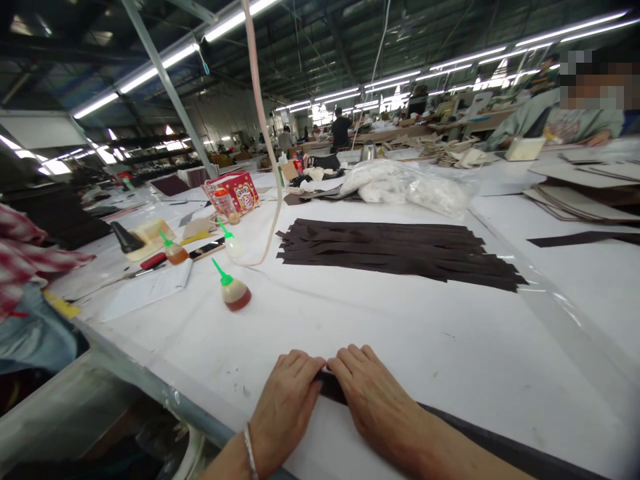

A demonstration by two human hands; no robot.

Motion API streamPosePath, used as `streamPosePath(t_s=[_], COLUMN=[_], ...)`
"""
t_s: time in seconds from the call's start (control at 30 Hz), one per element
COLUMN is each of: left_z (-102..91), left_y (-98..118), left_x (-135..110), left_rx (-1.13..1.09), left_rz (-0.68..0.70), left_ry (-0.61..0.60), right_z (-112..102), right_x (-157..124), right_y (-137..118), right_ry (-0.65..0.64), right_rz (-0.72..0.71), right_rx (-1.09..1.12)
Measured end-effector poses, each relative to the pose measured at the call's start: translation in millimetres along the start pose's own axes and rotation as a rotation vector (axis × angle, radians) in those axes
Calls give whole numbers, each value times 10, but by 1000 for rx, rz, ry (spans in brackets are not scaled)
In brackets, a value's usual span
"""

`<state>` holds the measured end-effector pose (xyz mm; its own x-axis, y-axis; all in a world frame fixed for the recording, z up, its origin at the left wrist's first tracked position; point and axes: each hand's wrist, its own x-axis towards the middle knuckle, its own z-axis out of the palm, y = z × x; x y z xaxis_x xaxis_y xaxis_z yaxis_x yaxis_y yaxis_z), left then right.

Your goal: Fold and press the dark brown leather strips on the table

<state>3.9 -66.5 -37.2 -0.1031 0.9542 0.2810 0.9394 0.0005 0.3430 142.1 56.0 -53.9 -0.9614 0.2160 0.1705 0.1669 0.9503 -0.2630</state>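
Both my hands rest side by side on the white table point(450, 347) near its front edge. My left hand point(286, 403) lies palm down with its fingers bent over the end of a dark brown strip point(480, 437). My right hand point(373, 397) presses flat on the same strip, fingers together and stretched forward. The strip runs from under my hands off to the right along the table edge. A metal bracelet sits on my left wrist. Farther back lies a pile of dark brown strips point(400, 252).
Squeeze bottles with green nozzles stand at the left: one with brown liquid point(233, 288), another point(173, 250), a third point(231, 241). A hose point(263, 133) hangs from above. A plastic bag point(410, 187), a red box point(235, 192) and other people lie beyond. A person in a checked sleeve point(25, 257) sits left.
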Motion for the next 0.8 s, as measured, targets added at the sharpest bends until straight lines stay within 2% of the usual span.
streamPosePath(t_s=[0.17,0.43,0.8], left_z=[91,89,52], left_y=[-52,-90,-77], left_x=[-22,-43,-74], left_rx=[97,152,267], left_rz=[110,268,290], left_ry=[22,91,25], right_z=[-20,-71,-217], right_x=[-96,-199,-395], right_y=[65,183,273], right_ry=[44,53,29], right_rz=[-60,-214,-261], right_rx=[-23,-84,-96])
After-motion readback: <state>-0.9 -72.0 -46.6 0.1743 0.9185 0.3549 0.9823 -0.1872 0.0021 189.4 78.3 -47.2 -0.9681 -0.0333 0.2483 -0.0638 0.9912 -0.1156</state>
